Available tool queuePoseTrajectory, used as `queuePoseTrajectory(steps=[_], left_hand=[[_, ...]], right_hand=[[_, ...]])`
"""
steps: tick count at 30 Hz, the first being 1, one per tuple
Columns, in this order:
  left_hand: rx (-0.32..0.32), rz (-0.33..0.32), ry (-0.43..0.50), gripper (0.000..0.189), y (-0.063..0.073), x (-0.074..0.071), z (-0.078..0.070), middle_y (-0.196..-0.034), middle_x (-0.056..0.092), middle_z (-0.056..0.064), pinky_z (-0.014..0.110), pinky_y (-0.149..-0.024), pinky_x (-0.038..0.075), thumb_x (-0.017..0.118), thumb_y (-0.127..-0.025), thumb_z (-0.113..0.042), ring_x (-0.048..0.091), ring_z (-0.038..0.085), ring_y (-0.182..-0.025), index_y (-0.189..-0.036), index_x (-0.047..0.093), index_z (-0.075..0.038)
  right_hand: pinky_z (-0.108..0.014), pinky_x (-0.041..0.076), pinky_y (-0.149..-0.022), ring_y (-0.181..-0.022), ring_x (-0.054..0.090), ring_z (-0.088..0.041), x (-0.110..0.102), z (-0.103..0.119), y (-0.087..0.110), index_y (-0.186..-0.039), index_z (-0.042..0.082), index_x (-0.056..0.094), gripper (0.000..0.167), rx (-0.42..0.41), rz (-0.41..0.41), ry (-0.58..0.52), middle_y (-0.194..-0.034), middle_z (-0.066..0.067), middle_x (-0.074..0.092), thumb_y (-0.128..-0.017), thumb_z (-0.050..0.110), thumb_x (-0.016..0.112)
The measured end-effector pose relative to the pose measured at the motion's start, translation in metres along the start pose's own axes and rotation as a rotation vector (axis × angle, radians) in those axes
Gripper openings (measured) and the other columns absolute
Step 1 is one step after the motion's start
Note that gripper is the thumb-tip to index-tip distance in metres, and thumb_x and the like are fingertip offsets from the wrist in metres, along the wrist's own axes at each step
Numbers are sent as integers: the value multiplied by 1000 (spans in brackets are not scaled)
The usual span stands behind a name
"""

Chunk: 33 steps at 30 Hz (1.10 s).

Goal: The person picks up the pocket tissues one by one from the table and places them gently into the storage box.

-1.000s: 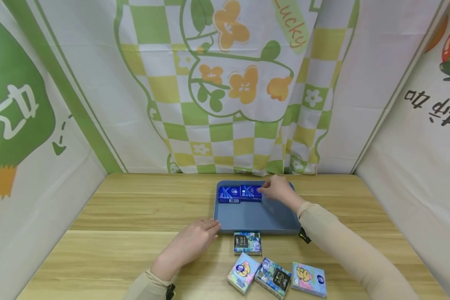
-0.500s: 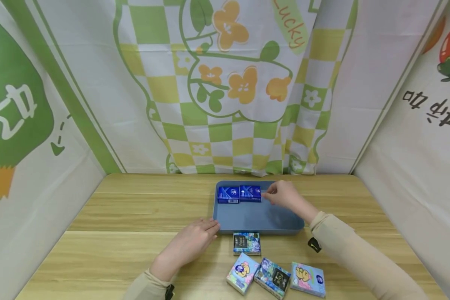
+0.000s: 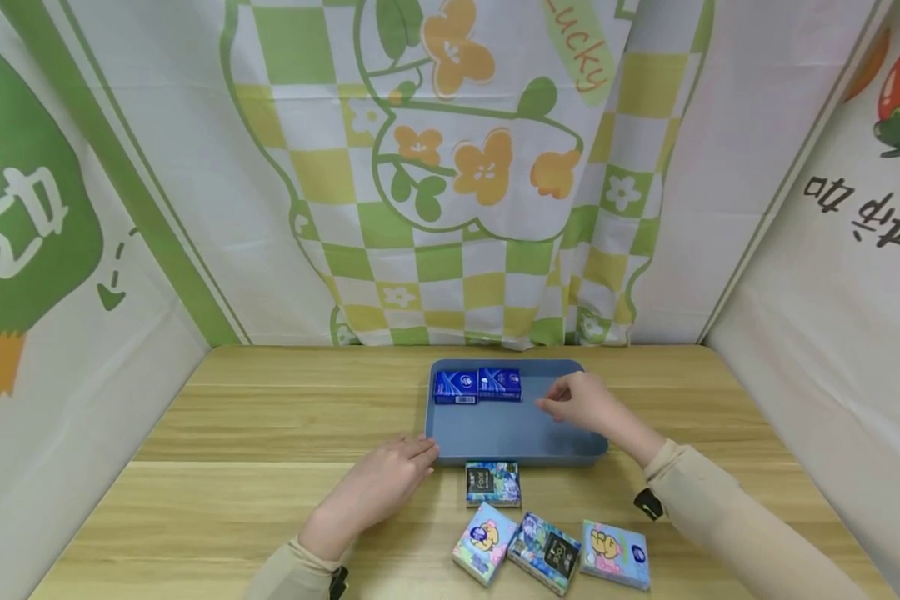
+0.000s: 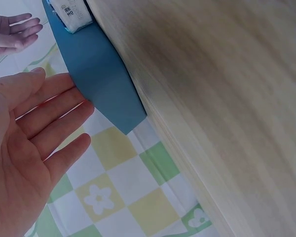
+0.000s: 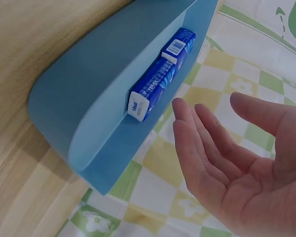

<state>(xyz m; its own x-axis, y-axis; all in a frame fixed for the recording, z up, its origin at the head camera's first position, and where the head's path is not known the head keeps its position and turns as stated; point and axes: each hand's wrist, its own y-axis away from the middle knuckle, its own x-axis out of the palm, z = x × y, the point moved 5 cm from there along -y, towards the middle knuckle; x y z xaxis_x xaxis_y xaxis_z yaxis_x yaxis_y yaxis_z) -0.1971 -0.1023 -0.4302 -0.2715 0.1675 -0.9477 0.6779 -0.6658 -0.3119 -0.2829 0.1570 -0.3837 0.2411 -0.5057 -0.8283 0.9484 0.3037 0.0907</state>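
Observation:
Two dark blue pocket tissue packs lie side by side at the back left of a blue-grey tray (image 3: 495, 435); these are the left pack (image 3: 456, 387) and the right pack (image 3: 499, 383). My left hand (image 3: 381, 485) rests with extended fingers at the tray's front left corner. In the left wrist view its fingertips (image 4: 84, 109) meet the tray's side. Over the tray's right part, to the right of the packs, is my right hand (image 3: 583, 404), holding nothing. The right wrist view shows its fingers loosely bent and apart from the blue packs (image 5: 150, 89).
In front of the tray lies a dark floral tissue pack (image 3: 492, 484). Nearer are a light blue cartoon pack (image 3: 484, 543), another floral pack (image 3: 546, 552) and a second cartoon pack (image 3: 616, 554). A checkered curtain (image 3: 465, 275) hangs behind the wooden table (image 3: 285, 400).
My right hand has let go of the right blue pack and moved right and slightly towards the front. The left hand stays at the tray's corner.

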Motion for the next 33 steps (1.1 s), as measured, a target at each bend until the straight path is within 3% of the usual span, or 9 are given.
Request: queuePoseTrajectory(steps=[7,20,28,33], left_hand=[[-10,9,7,30,0,-1,0,-120,66,12,44,-101,49,59,-93,-21,62,28,-113,-117,65,-4],[-11,13,8,30,-1,0,0,-120,66,12,44,-101,49,58,-93,-20,62,28,-113,-117,65,-4],[-8,18,11,30,-1,0,0,-120,66,13,44,-101,49,58,-93,-20,62,28,-113,-117,65,-3],[-13,17,18,30,-1,0,0,-120,66,13,45,-101,49,58,-93,-20,62,28,-113,-117,65,-3]], right_hand=[[-26,49,-56,-67,60,-14,-1,-7,13,-91,7,71,21,-16,37,-9,-76,-6,69,-91,27,64],[-25,51,-59,-68,58,-10,5,-17,35,-88,10,70,13,-15,110,-43,-77,1,66,-85,22,71],[-26,52,-62,-69,59,-10,11,-22,44,-86,11,69,16,-73,188,-60,-77,3,67,-81,25,74],[-23,52,-61,-69,60,-10,12,-26,47,-87,8,69,18,-119,197,-93,-77,2,67,-80,24,75]])
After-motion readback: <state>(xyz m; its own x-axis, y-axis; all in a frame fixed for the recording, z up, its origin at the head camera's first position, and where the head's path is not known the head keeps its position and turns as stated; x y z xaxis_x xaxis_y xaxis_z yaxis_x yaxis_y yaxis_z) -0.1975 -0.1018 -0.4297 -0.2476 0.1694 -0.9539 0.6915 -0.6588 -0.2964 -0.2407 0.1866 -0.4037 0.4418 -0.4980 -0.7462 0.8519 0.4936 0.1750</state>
